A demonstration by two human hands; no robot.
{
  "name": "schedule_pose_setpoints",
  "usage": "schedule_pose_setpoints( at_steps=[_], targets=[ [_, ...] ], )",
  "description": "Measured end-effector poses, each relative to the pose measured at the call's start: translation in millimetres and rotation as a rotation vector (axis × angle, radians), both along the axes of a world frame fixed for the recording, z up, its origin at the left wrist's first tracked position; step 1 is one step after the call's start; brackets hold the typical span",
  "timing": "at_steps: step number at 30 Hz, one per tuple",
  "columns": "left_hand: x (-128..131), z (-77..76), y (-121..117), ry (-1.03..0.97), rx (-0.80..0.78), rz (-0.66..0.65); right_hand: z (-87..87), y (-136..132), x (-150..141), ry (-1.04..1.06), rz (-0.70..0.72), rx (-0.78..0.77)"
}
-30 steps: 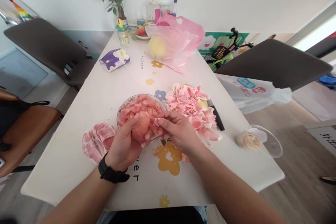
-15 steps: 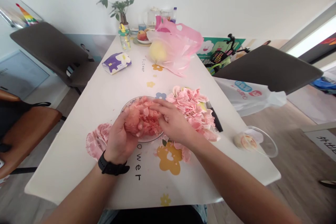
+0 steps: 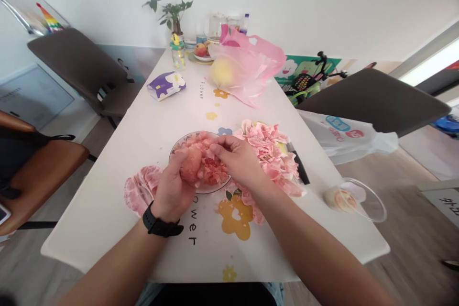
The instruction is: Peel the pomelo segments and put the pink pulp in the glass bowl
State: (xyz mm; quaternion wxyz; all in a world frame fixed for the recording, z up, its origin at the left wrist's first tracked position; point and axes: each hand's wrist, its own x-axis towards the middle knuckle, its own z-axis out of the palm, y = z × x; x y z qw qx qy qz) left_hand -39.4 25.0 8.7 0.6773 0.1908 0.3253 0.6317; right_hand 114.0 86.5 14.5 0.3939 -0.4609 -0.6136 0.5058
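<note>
My left hand (image 3: 175,191), with a black watch on its wrist, is closed around a peeled pomelo segment (image 3: 192,165) over the near left part of the plate. My right hand (image 3: 238,158) is pinched, thumb against fingers, above the plate's right side; what is in the pinch is hidden. The round patterned plate (image 3: 172,149) is heaped with loose pink pomelo pulp (image 3: 215,172). Left of the plate lie unpeeled pomelo segments (image 3: 138,191), partly behind my left hand. A pile of pink membrane and peel (image 3: 267,146) spreads to the right of the plate.
A black-handled knife (image 3: 301,168) lies beside the peel pile. A clear bowl (image 3: 358,201) sits by the table's right edge. Farther back are a purple tissue pack (image 3: 166,86), a pink plastic bag (image 3: 251,62) with a yellow fruit, and a lidded cup (image 3: 178,53).
My right hand reached out over the pulp with fingers extended, then drew back into a pinch beside the segment. My left hand kept hold of the pomelo segment. The view shifted slightly.
</note>
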Motion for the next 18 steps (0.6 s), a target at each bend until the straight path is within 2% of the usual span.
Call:
schedule_pose_setpoints(
  at_steps=[4, 7, 10, 14, 18],
  targets=[
    [1, 0.1, 0, -0.012, -0.012, 0.034, 0.4, -4, 0, -0.091, -0.136, 0.093],
    [1, -0.5, 0, -0.004, -0.012, 0.018, 2.4, -7, 1, -0.039, -0.009, 0.115],
    [2, -0.6, 0, -0.023, 0.015, -0.043, 2.0, -7, 3, 0.047, 0.127, 0.008],
    [4, 1.2, 0, -0.029, 0.021, -0.059, -0.2, -4, 7, 0.101, 0.074, -0.060],
    [5, 2.2, 0, 0.016, 0.013, -0.034, 5.0, -1, 21, 0.056, 0.020, -0.018]
  ],
)
